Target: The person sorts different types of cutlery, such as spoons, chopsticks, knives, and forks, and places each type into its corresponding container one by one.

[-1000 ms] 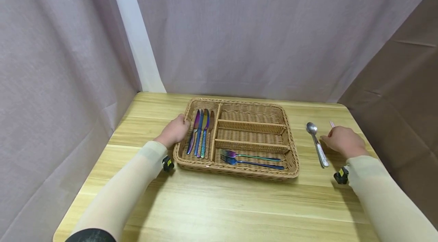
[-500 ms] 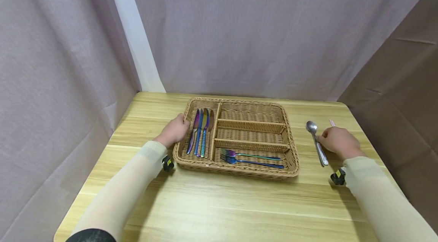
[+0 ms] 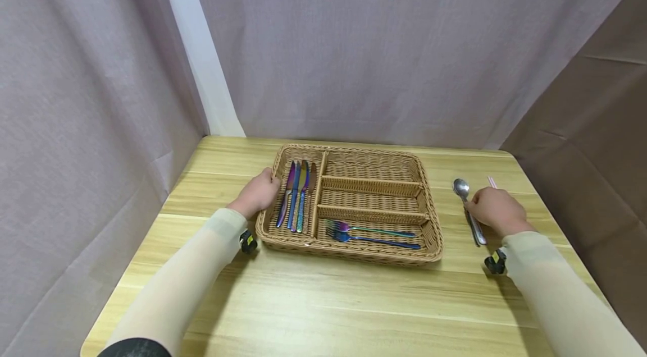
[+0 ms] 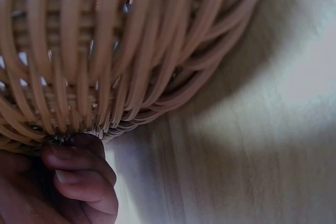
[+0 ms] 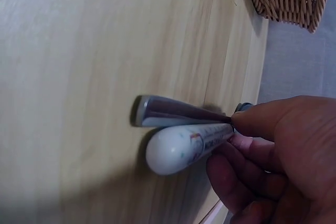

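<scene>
A wicker cutlery basket (image 3: 374, 214) with divided compartments stands mid-table. My left hand (image 3: 259, 193) grips its left rim; curled fingers (image 4: 86, 179) show against the outer weave in the left wrist view. Right of the basket, two spoons lie side by side, one with a plain metal handle (image 5: 173, 113), the other with a white printed handle (image 5: 184, 148). My right hand (image 3: 497, 210) pinches both handles between thumb and fingers. Its fingers hide part of the handles. One spoon bowl (image 3: 460, 187) shows beyond the hand.
Several knives (image 3: 298, 197) lie in the basket's left compartment. Two forks (image 3: 376, 236) are in the front right one. A thin pink-and-white stick (image 3: 492, 182) pokes out behind my right hand. Grey curtains (image 3: 379, 54) hang behind the table (image 3: 323, 312).
My right hand has moved left from beside the spoons onto their handles, and its fingers now close on them. The left hand and the basket stay put.
</scene>
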`<state>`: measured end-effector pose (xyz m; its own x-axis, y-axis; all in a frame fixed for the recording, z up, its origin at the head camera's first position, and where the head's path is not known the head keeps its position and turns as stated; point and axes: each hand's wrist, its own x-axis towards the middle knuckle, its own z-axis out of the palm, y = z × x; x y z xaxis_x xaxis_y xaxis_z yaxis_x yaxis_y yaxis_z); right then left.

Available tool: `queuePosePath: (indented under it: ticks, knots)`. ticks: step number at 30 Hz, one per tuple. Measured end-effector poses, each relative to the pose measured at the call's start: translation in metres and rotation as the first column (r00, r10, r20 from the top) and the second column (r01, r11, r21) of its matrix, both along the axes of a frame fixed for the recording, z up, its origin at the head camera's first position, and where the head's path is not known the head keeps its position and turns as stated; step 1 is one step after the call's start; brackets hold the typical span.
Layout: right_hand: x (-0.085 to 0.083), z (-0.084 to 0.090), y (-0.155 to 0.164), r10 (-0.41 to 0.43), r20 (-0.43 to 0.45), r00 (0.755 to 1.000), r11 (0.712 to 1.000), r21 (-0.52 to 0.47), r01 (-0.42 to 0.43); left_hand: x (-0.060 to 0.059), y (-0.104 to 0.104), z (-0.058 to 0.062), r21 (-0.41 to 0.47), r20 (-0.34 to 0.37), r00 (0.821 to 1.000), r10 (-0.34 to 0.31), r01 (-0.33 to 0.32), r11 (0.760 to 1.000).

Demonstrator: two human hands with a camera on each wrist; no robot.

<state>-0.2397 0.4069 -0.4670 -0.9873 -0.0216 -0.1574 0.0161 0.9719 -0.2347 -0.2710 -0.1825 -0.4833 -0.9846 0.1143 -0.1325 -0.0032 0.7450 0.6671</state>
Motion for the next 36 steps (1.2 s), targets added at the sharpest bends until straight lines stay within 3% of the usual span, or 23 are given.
queuePosePath:
  ticks: [36]
  knots:
    - [-0.001,-0.005,-0.011,0.059,-0.017,0.998,0.998,0.01,-0.059,0.001,0.001,0.003,-0.013,-0.002,1.0,-0.007,0.007,1.0]
